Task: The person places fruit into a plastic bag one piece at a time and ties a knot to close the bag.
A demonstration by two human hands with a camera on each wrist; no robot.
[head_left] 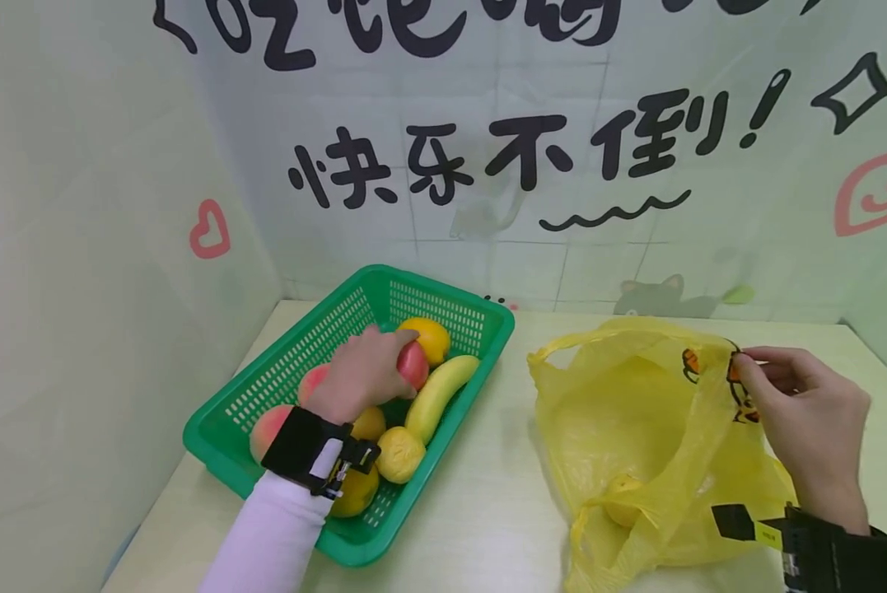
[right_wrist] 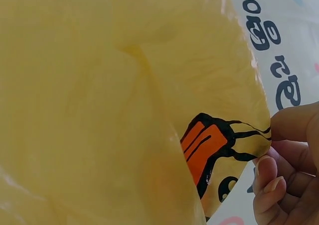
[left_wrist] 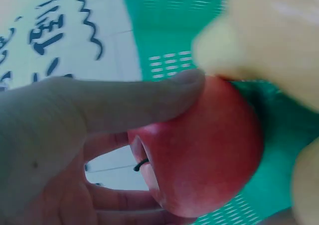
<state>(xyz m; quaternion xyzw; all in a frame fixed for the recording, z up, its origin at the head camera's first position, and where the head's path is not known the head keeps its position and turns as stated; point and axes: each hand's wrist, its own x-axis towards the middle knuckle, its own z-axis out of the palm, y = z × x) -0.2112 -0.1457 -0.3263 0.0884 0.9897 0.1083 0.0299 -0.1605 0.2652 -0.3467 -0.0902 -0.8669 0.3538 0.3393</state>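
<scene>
Pale worktop, black lettering across the wall behind! The left hand has its grip curled round a red apple in the green basket; the right hand pinches the yellow bag by its edge.

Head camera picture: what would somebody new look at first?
Probably the green plastic basket of fruit on the left, where the left hand grips a round red apple. On the right, the right hand pinches the edge of a see-through yellow plastic bag. Big black writing stretches across the pale wall behind.
</scene>
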